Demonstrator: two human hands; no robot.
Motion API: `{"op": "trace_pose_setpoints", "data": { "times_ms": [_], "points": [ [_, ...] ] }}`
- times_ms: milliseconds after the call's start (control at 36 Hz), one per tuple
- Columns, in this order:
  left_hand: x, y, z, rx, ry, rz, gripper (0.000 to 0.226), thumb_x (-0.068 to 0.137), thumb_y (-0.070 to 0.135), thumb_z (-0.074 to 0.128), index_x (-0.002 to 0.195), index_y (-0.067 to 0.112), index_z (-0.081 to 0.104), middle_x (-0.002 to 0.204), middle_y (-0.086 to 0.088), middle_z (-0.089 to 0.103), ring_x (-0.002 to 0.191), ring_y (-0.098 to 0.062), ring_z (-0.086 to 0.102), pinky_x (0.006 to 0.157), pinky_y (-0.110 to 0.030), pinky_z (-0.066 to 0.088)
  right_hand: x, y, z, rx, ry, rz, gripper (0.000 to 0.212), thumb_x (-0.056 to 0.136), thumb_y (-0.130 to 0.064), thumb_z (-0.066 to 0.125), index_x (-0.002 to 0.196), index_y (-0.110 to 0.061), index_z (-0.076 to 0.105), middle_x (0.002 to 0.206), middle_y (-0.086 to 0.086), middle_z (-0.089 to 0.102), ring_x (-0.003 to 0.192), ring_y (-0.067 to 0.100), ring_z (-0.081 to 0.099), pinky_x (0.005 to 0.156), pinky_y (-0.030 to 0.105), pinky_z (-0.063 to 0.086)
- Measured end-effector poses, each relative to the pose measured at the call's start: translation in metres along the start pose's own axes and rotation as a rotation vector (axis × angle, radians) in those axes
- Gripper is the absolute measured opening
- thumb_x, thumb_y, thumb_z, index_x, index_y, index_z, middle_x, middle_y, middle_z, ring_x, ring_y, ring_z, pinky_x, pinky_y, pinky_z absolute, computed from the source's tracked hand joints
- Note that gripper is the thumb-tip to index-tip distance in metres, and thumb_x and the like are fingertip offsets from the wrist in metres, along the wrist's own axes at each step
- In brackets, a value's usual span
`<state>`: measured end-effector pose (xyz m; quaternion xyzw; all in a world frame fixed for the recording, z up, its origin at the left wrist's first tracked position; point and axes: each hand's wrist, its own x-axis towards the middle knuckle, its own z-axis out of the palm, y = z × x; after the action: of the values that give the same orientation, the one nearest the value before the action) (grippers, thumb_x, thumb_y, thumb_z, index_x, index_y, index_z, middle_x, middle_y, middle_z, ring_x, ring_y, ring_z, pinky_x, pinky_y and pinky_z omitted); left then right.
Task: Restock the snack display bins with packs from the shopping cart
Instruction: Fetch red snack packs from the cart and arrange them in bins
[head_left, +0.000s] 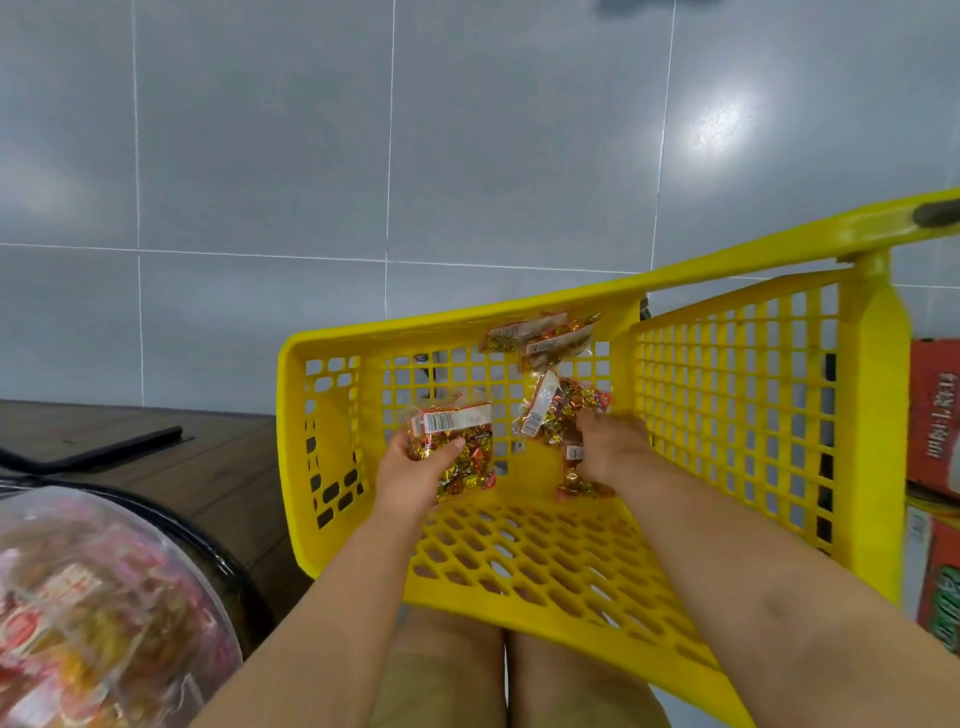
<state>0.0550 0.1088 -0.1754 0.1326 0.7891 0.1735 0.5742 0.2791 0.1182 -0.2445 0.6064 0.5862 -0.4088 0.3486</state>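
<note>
Now gathering packs in the cart

We are holding one candy pack (453, 446) in our left hand (413, 475), thumb and fingers curled round it. Our right hand (613, 453) is lying over a second pack (558, 408) on the floor of the yellow cart (878, 426); whether those fingers are gripping, we cannot tell. A third pack (540, 339) is lying farther ahead, nearer the right hand.

Head view, steeply down, close over cart (332, 467)
</note>
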Motion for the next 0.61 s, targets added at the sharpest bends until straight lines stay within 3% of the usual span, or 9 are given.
{"op": "trace_pose_setpoints", "data": {
  "times_ms": [111,194,306,389,500,611],
  "points": [
    [-0.003,-0.001,0.004,-0.013,0.007,-0.003,0.030,0.080,0.012,0.077,0.089,0.032,0.056,0.078,0.021,0.059,0.054,0.015,0.059,0.039,-0.006,0.040,0.000,-0.003,-0.011,-0.130,-0.175,-0.086,0.044,0.082,-0.036,0.069,0.122,-0.023,0.056,0.124,0.003,0.055,0.116,0.022,0.053,0.089,0.031,0.044],
    [-0.013,0.008,0.004,-0.070,0.023,-0.021,0.030,0.080,0.016,0.077,0.091,0.034,0.056,0.083,0.019,0.062,0.066,0.006,0.062,0.047,-0.015,0.046,-0.013,-0.003,-0.022,-0.061,-0.169,-0.118,0.040,0.083,-0.035,0.069,0.121,-0.024,0.061,0.123,0.003,0.058,0.114,0.022,0.054,0.087,0.029,0.046],
    [-0.036,0.029,-0.001,-0.150,0.044,0.002,0.033,0.080,0.015,0.077,0.102,0.029,0.058,0.092,0.007,0.067,0.077,-0.003,0.063,0.059,-0.022,0.049,-0.047,0.000,-0.043,0.249,0.014,-0.107,0.029,0.086,-0.030,0.065,0.113,-0.018,0.062,0.117,0.007,0.062,0.106,0.024,0.056,0.075,0.026,0.042],
    [-0.060,0.050,-0.011,-0.164,0.044,0.066,0.037,0.079,0.013,0.077,0.108,0.025,0.057,0.092,0.006,0.066,0.079,-0.005,0.062,0.064,-0.024,0.049,-0.079,-0.002,-0.066,0.557,0.137,-0.094,0.033,0.085,-0.027,0.068,0.116,-0.018,0.063,0.119,0.004,0.063,0.108,0.023,0.057,0.080,0.025,0.042],
    [-0.097,0.072,-0.034,-0.190,0.065,0.156,0.036,0.079,0.016,0.077,0.108,0.029,0.060,0.094,0.006,0.066,0.084,-0.008,0.062,0.067,-0.026,0.050,-0.122,-0.012,-0.096,0.937,0.192,-0.046,0.028,0.082,-0.024,0.072,0.108,-0.014,0.067,0.107,0.006,0.068,0.099,0.022,0.062,0.083,0.030,0.047],
    [-0.134,0.084,-0.059,-0.318,0.116,0.178,0.041,0.082,0.015,0.075,0.120,0.020,0.061,0.110,-0.004,0.067,0.100,-0.023,0.064,0.085,-0.043,0.054,-0.155,-0.030,-0.131,1.078,0.142,-0.072,0.028,0.082,-0.012,0.071,0.109,-0.006,0.066,0.109,0.014,0.068,0.101,0.029,0.064,0.088,0.038,0.051]
  ]
}}
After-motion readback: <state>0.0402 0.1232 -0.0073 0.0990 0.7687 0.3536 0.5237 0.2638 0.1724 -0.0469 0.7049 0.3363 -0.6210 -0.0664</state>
